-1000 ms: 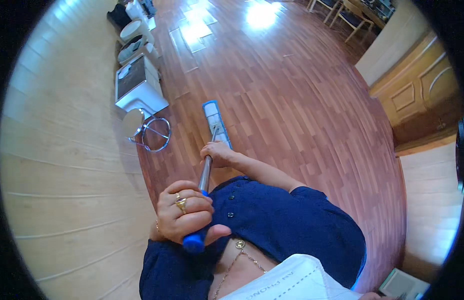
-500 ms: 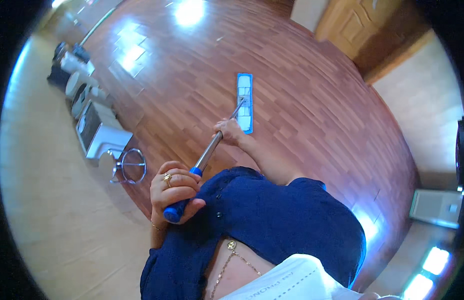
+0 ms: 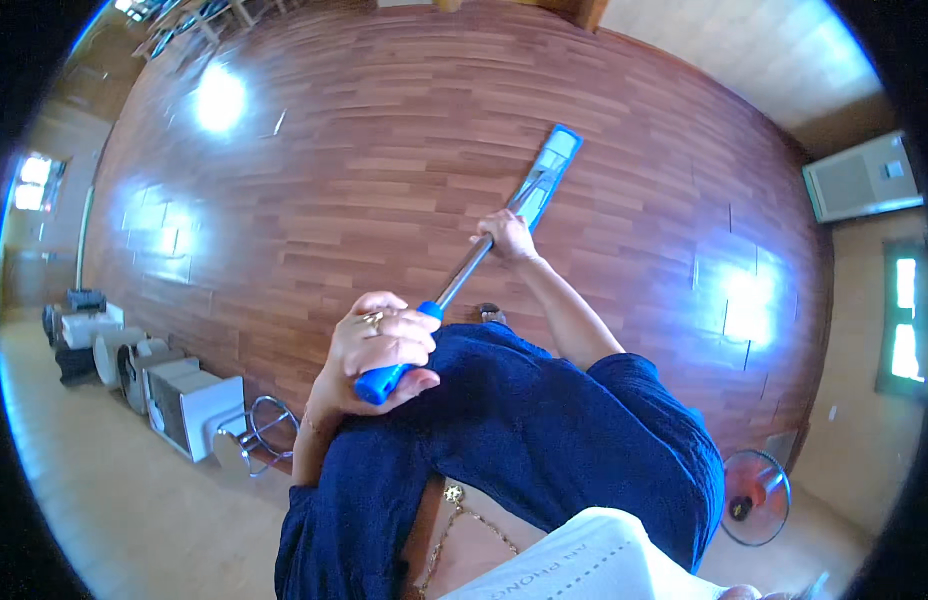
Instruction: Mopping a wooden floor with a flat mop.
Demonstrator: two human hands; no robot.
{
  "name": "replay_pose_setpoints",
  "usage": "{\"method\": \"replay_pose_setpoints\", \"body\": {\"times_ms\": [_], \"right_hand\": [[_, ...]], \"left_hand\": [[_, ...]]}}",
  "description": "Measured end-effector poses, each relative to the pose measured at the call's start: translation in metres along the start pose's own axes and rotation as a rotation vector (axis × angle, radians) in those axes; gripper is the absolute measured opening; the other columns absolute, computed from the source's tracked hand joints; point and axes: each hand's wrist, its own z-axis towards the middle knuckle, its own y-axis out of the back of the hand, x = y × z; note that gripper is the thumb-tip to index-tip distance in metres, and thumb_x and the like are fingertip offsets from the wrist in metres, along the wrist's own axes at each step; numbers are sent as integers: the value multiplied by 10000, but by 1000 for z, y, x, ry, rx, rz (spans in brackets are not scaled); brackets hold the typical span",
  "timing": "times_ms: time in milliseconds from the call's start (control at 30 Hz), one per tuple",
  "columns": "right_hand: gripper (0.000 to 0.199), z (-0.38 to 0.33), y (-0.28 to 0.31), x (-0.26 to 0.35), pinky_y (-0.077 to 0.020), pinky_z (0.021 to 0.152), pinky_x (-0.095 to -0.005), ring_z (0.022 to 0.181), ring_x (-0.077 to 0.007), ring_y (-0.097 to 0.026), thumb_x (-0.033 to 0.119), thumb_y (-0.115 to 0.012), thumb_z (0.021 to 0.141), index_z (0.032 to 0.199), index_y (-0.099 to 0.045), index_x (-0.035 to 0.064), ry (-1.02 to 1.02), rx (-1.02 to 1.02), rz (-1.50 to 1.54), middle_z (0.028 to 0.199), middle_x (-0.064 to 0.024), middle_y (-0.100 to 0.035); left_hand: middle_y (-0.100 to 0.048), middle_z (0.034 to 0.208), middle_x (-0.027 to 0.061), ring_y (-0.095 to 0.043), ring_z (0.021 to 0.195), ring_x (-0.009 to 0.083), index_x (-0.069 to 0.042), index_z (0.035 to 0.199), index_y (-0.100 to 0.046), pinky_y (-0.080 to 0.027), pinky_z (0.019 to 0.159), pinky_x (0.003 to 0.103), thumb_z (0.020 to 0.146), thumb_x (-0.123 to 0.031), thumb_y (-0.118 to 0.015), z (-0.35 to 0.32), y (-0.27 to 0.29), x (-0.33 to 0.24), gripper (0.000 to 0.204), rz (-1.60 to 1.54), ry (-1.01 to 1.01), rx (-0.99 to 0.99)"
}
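Note:
My left hand (image 3: 379, 345) is closed around the blue grip at the top end of a flat mop. A ring shows on one finger. My right hand (image 3: 506, 236) grasps the metal pole (image 3: 462, 274) lower down, arm stretched forward. The light blue flat mop head (image 3: 550, 172) rests on the reddish wooden floor (image 3: 384, 160) ahead of me. I wear a dark blue top (image 3: 544, 440).
Along the left wall stand a white box-shaped appliance (image 3: 194, 408), several more white units behind it, and a round chrome stool (image 3: 246, 440). A red floor fan (image 3: 754, 497) stands at the lower right. A white wall unit (image 3: 862, 178) is at the right.
The view has swung round, so the mop now points up and to the right. The mop head has slid farther out across the floor. Both hands keep their hold.

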Motion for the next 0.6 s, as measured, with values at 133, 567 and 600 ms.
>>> {"method": "replay_pose_setpoints", "body": {"times_ms": [133,567,600], "right_hand": [[249,-47,18,-81,-422,710,-480,882,-273,-589,412,-711,724,719,-603,188,-171,-140,-9,798,2,-639],[228,-201,58,-112,-442,769,-432,778,-304,-600,240,-720,721,659,-566,84,-619,-548,-20,735,-85,-614],[223,-210,56,-109,-440,770,-427,777,-304,-599,238,-720,721,663,-569,85,-640,-571,-1,735,-84,-614]], "left_hand": [[-676,846,41,-663,967,248,-122,803,-621,-430,867,399,679,-152,-809,42,-42,20,227,-178,2,148],[-676,882,69,-623,1020,279,-81,813,-655,-429,934,417,699,-77,-765,111,-114,53,158,-736,-42,542],[-676,885,69,-624,1017,281,-78,813,-654,-430,932,417,704,-85,-765,115,-114,50,155,-756,-30,565]]}}
